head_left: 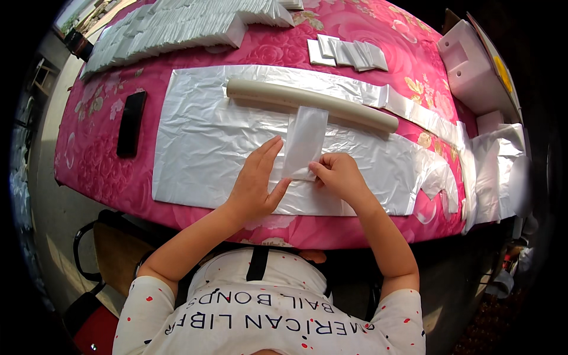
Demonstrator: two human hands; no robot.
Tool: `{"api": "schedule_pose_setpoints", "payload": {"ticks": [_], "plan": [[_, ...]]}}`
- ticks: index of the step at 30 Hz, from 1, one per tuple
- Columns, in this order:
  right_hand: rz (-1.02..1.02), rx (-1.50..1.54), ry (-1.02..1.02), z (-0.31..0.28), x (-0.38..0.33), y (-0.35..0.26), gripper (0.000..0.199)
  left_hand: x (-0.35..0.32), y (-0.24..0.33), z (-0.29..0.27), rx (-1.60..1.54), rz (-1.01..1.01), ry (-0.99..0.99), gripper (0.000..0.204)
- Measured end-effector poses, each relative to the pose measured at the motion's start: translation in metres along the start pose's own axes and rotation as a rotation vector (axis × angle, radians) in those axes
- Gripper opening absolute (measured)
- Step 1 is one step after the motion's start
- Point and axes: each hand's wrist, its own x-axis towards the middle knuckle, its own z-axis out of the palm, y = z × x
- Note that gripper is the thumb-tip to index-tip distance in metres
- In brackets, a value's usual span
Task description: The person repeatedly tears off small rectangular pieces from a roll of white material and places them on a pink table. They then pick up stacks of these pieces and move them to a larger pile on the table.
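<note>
Nearest us, dark lettering (245, 320) crosses the white shirt (260, 296). Our left hand (253, 182), fingers apart, lies at eight o'clock from the folded white film (306, 142); our right hand (340, 177), seemingly pinching, clamps its five-o'clock corner. Beyond, at twelve, a beige tube (313, 104); at eleven, white stacks (177, 28).

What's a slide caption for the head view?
Right hand pinches a whitish plastic strip near its lower end, left hand open beside it, over a silvery plastic sheet.
</note>
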Motion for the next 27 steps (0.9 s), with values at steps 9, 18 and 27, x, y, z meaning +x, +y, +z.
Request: {"api": "schedule_pose_setpoints", "payload": {"ticks": [9, 18, 27], "plan": [[0.097, 0.003, -0.019, -0.002, 0.006, -0.009, 0.025, -0.01, 0.003, 0.034, 0.478, 0.039, -0.26, 0.079], [-0.66, -0.597, 0.434, 0.013, -0.009, 0.013, 0.046, -0.007, 0.006, 0.039, 0.533, -0.003, -0.176, 0.071], [-0.841, -0.591, 0.109, -0.008, 0.019, 0.018, 0.034, 0.02, 0.0, 0.027, 0.435, 0.071, -0.078, 0.04]]}}
